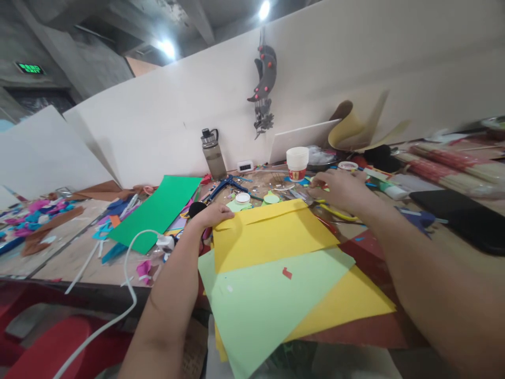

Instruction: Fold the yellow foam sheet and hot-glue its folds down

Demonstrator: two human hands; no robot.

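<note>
A yellow sheet of paper (276, 239) lies in front of me, with a narrow cut or folded strip along its far edge. My left hand (215, 215) is closed at that sheet's far left corner, thumb and fingers pinching the edge. Nearer to me a pale green sheet (260, 305) overlaps the yellow, carrying a small red paper scrap (287, 273). Beyond the yellow sheet's right corner, my right hand (339, 187) reaches over the clutter with bent fingers apart, holding nothing that I can see. It is nearest to white paper cups (297, 160) and small scraps.
A green sheet (158, 210) and a white cable (128, 268) lie to the left. A grey bottle (213, 158) stands by the white partition. On the right are blue-handled pliers-like tool (420, 218), a black phone-like slab (460, 218) and wrapped sticks (445, 168). Red stools (59, 342) stand below.
</note>
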